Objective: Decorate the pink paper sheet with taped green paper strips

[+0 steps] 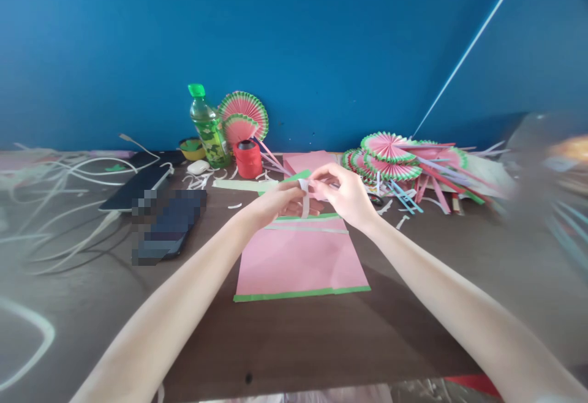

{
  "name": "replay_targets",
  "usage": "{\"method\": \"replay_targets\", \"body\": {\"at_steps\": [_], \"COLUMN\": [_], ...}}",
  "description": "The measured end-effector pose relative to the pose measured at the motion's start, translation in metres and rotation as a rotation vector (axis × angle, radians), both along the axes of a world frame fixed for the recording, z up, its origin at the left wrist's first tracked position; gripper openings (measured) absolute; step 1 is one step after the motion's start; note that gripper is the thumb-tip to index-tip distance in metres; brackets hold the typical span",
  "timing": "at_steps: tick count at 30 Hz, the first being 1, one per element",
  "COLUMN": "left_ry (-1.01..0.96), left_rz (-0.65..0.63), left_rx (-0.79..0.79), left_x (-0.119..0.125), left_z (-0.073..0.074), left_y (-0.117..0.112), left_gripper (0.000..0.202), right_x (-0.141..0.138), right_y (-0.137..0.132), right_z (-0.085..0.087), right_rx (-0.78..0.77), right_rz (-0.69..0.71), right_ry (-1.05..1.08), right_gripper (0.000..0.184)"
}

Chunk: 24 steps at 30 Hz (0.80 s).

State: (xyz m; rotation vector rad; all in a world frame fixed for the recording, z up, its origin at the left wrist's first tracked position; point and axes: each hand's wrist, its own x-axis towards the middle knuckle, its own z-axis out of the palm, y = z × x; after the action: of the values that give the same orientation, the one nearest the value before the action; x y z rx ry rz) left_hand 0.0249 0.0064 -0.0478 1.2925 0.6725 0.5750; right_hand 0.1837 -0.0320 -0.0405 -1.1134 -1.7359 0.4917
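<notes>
My left hand (278, 199) and my right hand (343, 192) meet above the far end of a pink paper sheet (298, 259) with green edges. Between them a narrow white strip (305, 199) hangs down across the fingers of my left hand, which are closed around it. The thumb and forefinger of my right hand pinch close to the strip's upper end. Another thin pale strip (321, 229) lies across the sheet near its far green edge. Behind the hands is more pink paper (305, 160), partly hidden by them.
Watermelon-patterned paper fans (388, 147) are piled with coloured sticks at the back right, and more fans (243, 112) lean on the blue wall. A green bottle (209, 130), a red container (248, 159), a dark phone (177, 222) and white cables (68, 176) are on the left.
</notes>
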Motion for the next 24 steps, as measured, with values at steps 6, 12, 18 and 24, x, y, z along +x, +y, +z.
{"method": "replay_targets", "body": {"at_steps": [6,12,18,24], "left_ry": [-0.064,-0.11,-0.096,-0.065], "left_rz": [-0.035,-0.032,-0.02,0.006], "left_rx": [0.064,0.095,0.123,0.149], "left_x": [-0.0052,-0.0049,-0.0036,-0.004], "left_z": [0.001,0.0024,0.0015,0.0019], "left_y": [0.0004,0.0008,0.0007,0.0008], "left_gripper": [0.028,0.027,0.028,0.021], "right_x": [-0.0019,-0.0066,-0.0071,-0.0062], "right_y": [-0.0039,-0.0085,-0.0099,-0.0098], "right_z": [0.0006,-0.0007,-0.0044,-0.0023], "right_rx": [0.035,0.098,0.151,0.183], "right_rz": [-0.004,-0.023,-0.048,-0.037], "right_ry": [0.014,-0.065,-0.153,-0.181], "right_gripper": [0.006,0.009,0.011,0.009]}}
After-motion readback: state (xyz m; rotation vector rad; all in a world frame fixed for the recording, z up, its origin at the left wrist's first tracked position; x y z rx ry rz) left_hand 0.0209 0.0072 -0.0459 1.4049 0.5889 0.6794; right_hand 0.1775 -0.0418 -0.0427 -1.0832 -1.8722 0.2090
